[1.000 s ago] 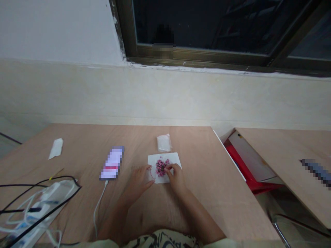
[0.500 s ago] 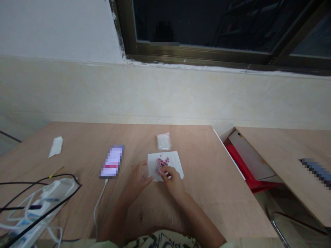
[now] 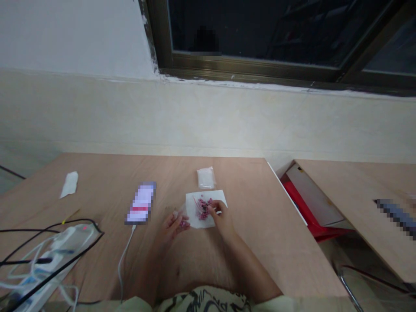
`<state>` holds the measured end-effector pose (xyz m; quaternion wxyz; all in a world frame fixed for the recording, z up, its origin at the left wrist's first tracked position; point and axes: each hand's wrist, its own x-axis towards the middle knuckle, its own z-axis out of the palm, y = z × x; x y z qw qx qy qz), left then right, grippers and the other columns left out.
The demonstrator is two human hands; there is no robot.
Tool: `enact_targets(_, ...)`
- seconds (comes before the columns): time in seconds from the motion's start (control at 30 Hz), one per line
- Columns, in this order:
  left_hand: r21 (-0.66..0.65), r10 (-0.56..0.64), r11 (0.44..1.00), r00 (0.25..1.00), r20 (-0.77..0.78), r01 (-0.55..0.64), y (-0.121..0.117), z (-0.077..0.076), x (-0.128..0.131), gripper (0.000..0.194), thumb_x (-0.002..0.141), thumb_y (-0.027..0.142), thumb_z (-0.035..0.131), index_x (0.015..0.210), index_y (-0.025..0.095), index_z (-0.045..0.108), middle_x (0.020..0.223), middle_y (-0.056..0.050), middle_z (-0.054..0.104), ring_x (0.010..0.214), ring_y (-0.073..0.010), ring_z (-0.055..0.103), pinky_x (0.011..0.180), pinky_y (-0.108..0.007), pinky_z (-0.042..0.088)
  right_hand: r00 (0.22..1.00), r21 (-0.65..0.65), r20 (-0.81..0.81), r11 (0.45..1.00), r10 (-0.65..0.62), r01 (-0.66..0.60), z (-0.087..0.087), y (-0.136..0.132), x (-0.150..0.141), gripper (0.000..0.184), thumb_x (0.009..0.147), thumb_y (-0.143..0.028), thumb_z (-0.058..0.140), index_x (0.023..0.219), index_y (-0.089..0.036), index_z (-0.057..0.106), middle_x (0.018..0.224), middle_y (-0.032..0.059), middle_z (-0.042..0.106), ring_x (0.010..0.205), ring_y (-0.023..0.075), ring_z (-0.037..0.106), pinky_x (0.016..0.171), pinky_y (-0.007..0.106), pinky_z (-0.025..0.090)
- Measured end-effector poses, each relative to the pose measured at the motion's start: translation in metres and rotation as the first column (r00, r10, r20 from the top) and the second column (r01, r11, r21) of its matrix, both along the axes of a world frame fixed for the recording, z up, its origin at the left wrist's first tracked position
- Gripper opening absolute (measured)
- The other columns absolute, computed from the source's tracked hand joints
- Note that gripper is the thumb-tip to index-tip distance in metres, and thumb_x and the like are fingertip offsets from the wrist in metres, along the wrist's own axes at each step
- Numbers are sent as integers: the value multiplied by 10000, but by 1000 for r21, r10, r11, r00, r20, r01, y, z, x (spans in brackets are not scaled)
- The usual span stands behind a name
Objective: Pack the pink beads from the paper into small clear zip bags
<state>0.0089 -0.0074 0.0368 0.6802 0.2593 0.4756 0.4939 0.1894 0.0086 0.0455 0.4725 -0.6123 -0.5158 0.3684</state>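
Note:
A white sheet of paper [image 3: 191, 199] lies on the desk with a cluster of small pink and dark red beads [image 3: 204, 212] on it. A thin pinkish strand shows at the cluster's left side. My right hand [image 3: 222, 216] is over the paper's right part, thumb and forefinger pinched at the edge of the beads; what they hold is too small to make out. Left of the paper, my left hand [image 3: 170, 225] is closed on a small clear plastic bag [image 3: 184, 223] with pink bits showing in it.
Behind the paper lies a clear packet with white contents [image 3: 206, 178]. A phone [image 3: 141, 203] on a white cable is to the left, near a white power strip [image 3: 65, 247] with tangled cords. A tissue [image 3: 69, 185] lies far left. Beyond a gap at right stands another desk [image 3: 351, 190].
My right hand has shifted right, uncovering more beads. My left hand has closed from a spread pose, and pink bits now show beside its fingers. The bead cluster looks larger and more spread.

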Motion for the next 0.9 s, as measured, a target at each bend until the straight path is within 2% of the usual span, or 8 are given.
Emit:
enact_targets(0.1, -17, 51, 999, 996, 70, -50, 5, -2, -4, 290, 559, 236, 724, 796, 137, 589, 718, -22, 657, 606, -140, 619, 646, -300, 518, 967, 16, 242, 997, -82, 81, -17, 18, 10, 120, 673, -211, 526, 760, -145, 576, 758, 55, 592, 677, 154, 529, 615, 264, 406)
enact_targets(0.2, -21, 68, 998, 993, 99, -66, 7, -5, -7, 261, 590, 199, 701, 820, 139, 594, 710, -24, 663, 597, -144, 621, 618, -299, 518, 910, 16, 405, 996, -92, 93, -31, 29, 14, 97, 656, -158, 529, 727, -140, 592, 762, 71, 582, 714, 162, 528, 655, 269, 405)
enact_targets(0.33, -32, 45, 999, 992, 115, -41, 7, -7, -7, 204, 640, 171, 654, 831, 138, 589, 726, -37, 669, 626, -160, 630, 642, -329, 513, 881, 4, 470, 998, -59, 64, -39, 31, 13, 78, 672, -156, 525, 697, -146, 598, 750, 72, 577, 712, 161, 529, 655, 264, 402)
enact_targets(0.47, -49, 17, 999, 993, 113, -12, 4, -7, -7, 201, 655, 182, 638, 842, 146, 573, 726, -36, 671, 630, -171, 636, 650, -352, 510, 890, 14, 452, 998, -63, 64, -39, 29, 14, 84, 671, -149, 518, 680, -140, 602, 735, 75, 576, 690, 159, 526, 642, 259, 398)
enact_targets(0.63, -42, -10, 999, 995, 97, 14, 1, -7, -5, 206, 653, 205, 640, 838, 137, 578, 723, -46, 668, 601, -162, 627, 627, -341, 508, 957, 25, 283, 998, -66, 62, -26, 22, 20, 114, 683, -221, 516, 678, -141, 597, 680, 53, 589, 640, 152, 515, 588, 254, 381)
enact_targets(0.77, -12, -68, 998, 996, 62, 69, -2, 2, -1, 234, 639, 247, 660, 825, 127, 584, 719, -59, 663, 605, -173, 621, 601, -341, 506, 990, 37, 126, 997, 57, -62, -1, 14, 18, 149, 699, -289, 530, 703, -153, 593, 714, 38, 608, 629, 133, 515, 565, 238, 371)
enact_targets(0.9, 47, -129, 991, 991, 37, 127, -2, 10, 3, 260, 675, 284, 631, 876, 126, 582, 766, -65, 657, 621, -163, 616, 625, -332, 498, 970, 78, 165, 978, 179, -193, 21, 13, 10, 111, 682, -265, 567, 709, -163, 603, 710, 27, 595, 662, 134, 515, 600, 245, 379)
